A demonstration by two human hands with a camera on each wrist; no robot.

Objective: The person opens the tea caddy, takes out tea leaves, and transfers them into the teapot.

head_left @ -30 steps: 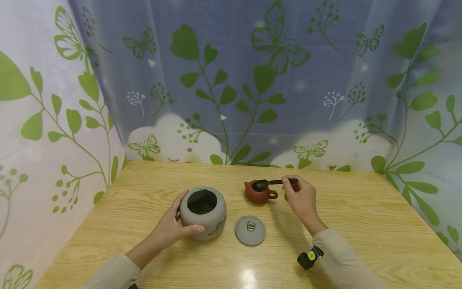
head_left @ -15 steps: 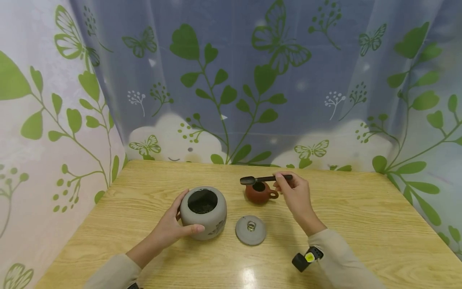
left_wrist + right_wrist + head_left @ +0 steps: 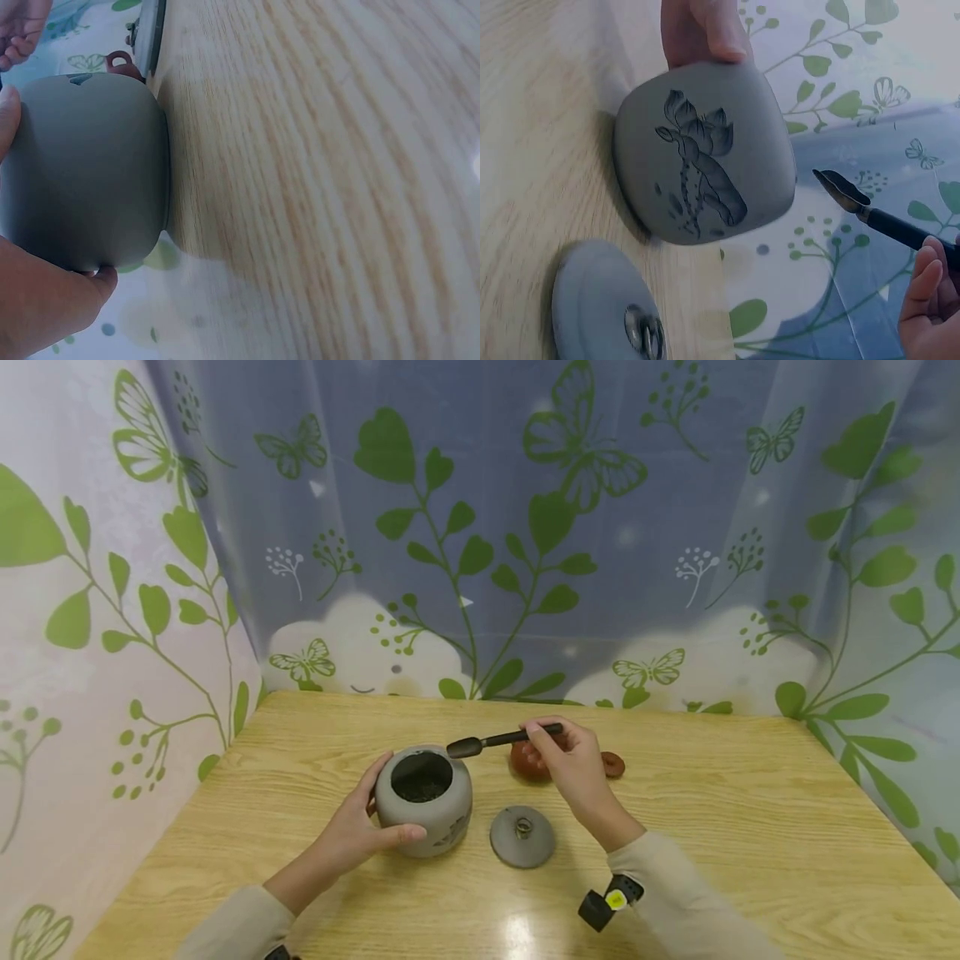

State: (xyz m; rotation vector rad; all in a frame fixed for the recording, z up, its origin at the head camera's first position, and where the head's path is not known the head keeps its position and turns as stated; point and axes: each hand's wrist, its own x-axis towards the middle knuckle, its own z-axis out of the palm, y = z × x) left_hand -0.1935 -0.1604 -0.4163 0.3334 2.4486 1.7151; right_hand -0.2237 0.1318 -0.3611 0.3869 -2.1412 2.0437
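A round grey jar (image 3: 438, 814) with a lotus picture stands upright on the table, dark loose matter inside its mouth. My left hand (image 3: 352, 839) grips it round its left side, thumb at the front. Between thumb and fingers my right hand (image 3: 573, 768) pinches a dark scoop (image 3: 467, 747) by the handle; the bowl hangs by the jar's right rim, and whether they touch I cannot tell. Behind the right hand is a small reddish-brown teapot (image 3: 525, 762), partly hidden. In the right wrist view the scoop's bowl (image 3: 844, 193) is apart from the jar.
The jar's grey lid (image 3: 517, 852) with a metal ring lies right of the jar. A small brown round lid (image 3: 613, 765) lies right of the teapot. Patterned curtains (image 3: 480, 568) border the wooden table (image 3: 720, 802) at the back and sides.
My right hand has lifted the scoop out of the teapot's opening and carried it left to the jar's rim. The small brown lid has come into sight. The left hand stays on the jar.
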